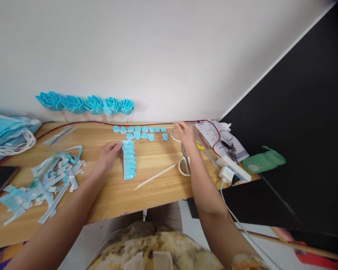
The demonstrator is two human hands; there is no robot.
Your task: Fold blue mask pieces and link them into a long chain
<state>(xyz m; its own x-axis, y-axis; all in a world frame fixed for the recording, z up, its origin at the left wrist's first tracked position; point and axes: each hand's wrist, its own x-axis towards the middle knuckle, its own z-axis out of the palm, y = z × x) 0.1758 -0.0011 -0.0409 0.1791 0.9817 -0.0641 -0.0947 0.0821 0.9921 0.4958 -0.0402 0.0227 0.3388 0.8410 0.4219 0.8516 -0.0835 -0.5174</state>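
My left hand (109, 153) rests on the wooden table (157, 187) with its fingers curled, touching the top of a column of folded light-blue pieces (129, 159). My right hand (186, 134) reaches to the far right of the table, fingers curled over a white ring of tape (174, 135); whether it grips the ring is unclear. A row of small blue folded petals (141, 132) lies between the two hands. Scissors with white handles (184, 163) lie under my right wrist. A thin wooden stick (155, 176) lies near the front edge.
Several finished blue roses (84, 103) lean against the wall. A heap of blue and white cut strips (42, 180) and a pack of face masks (8, 135) are at left. A white power strip (233, 168), papers, keys and a green object (263, 160) are at right.
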